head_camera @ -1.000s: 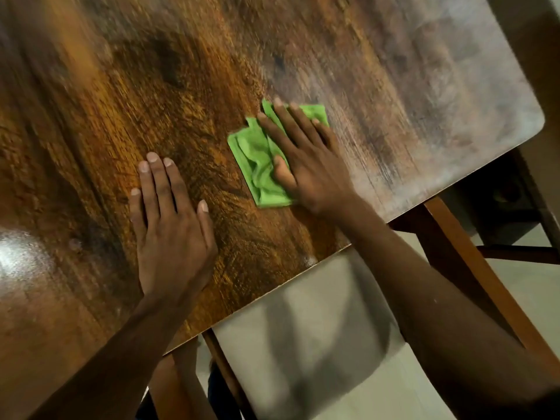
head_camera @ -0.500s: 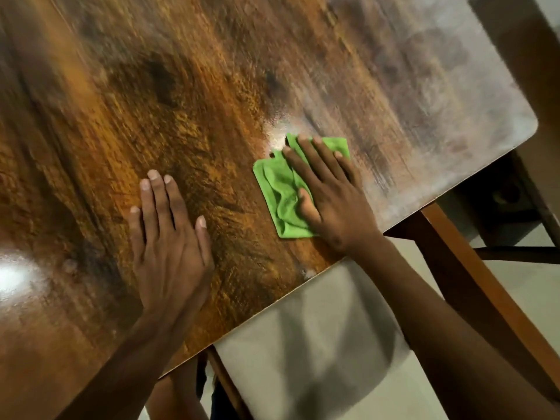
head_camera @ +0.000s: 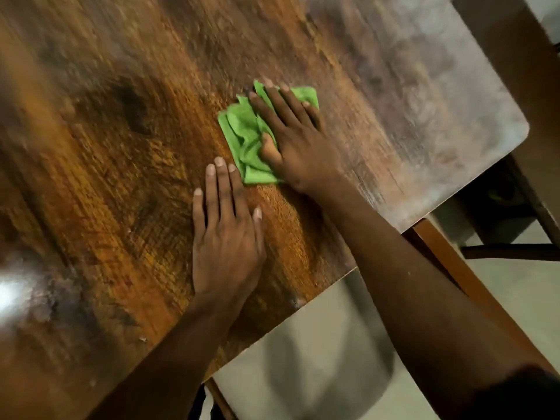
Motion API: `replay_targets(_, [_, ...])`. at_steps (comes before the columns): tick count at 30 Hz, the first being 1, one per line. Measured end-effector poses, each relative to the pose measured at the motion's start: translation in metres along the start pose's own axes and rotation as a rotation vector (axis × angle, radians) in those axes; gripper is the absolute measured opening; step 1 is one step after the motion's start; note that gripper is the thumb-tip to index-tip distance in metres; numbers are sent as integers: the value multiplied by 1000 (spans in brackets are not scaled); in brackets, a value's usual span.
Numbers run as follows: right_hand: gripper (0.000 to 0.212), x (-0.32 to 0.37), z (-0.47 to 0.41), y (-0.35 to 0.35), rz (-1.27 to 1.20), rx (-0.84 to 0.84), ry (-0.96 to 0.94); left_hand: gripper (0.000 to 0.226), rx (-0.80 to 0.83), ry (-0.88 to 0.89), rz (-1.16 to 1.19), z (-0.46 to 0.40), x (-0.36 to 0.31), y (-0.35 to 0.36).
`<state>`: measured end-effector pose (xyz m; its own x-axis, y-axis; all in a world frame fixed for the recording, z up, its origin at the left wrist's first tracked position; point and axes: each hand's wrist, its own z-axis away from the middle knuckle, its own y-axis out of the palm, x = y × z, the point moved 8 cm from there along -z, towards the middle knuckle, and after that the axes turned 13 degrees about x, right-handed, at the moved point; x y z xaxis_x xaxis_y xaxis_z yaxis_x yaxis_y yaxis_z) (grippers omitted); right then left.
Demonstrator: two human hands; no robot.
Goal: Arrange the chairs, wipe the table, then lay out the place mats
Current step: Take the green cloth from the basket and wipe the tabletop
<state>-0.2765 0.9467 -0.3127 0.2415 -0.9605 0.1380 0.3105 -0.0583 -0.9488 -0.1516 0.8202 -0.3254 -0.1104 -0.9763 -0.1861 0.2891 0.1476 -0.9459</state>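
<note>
The green cloth [head_camera: 247, 137] lies crumpled on the wooden table [head_camera: 121, 177], a bright lime rag folded roughly into a rectangle, with soft creases bunched along its middle and one neat corner poking out past the fingertips of the right hand [head_camera: 295, 147]. That hand lies flat on top of it, fingers straight and slightly spread, the thumb pressed into the folds on the cloth's inner side; the grip here is really no clutch at all, just an open palm bearing down on the fabric. More than half of the cloth shows to the left of that hand, and its near corner sticks out just below the thumb. The left hand [head_camera: 225, 234] rests flat on the bare wood just beside and nearer to the person than the cloth, fingers straight and close together, its fingertips almost reaching the cloth's near edge; whether they touch it I cannot tell. It has hold of nothing. Under both hands the tabletop is a warm orange-brown with a heavy dark grain. Away to the right of the wiping hand it pales into a dull, greyish, cloudy patch that runs out to the rounded corner. A bright glare sits on the wood far to the left of the resting hand. Beyond the table's edge, under the right forearm, a wooden leg [head_camera: 454, 268] slants down towards the pale floor [head_camera: 318, 359].
</note>
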Motion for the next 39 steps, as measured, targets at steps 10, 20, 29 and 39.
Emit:
replay_targets(10, [62, -23, 29, 3, -1, -12, -38, 69, 24, -9, 18, -1, 0, 1])
replay_targets(20, [66, -58, 151, 32, -8, 93, 33, 69, 9, -2, 38, 0, -1, -1])
replay_targets(29, [65, -57, -5, -10, 7, -1, 19, 70, -2, -8, 10, -1, -1, 1])
replay_targets(39, [61, -76, 28, -2, 13, -5, -24, 70, -10, 1, 21, 0, 0, 3])
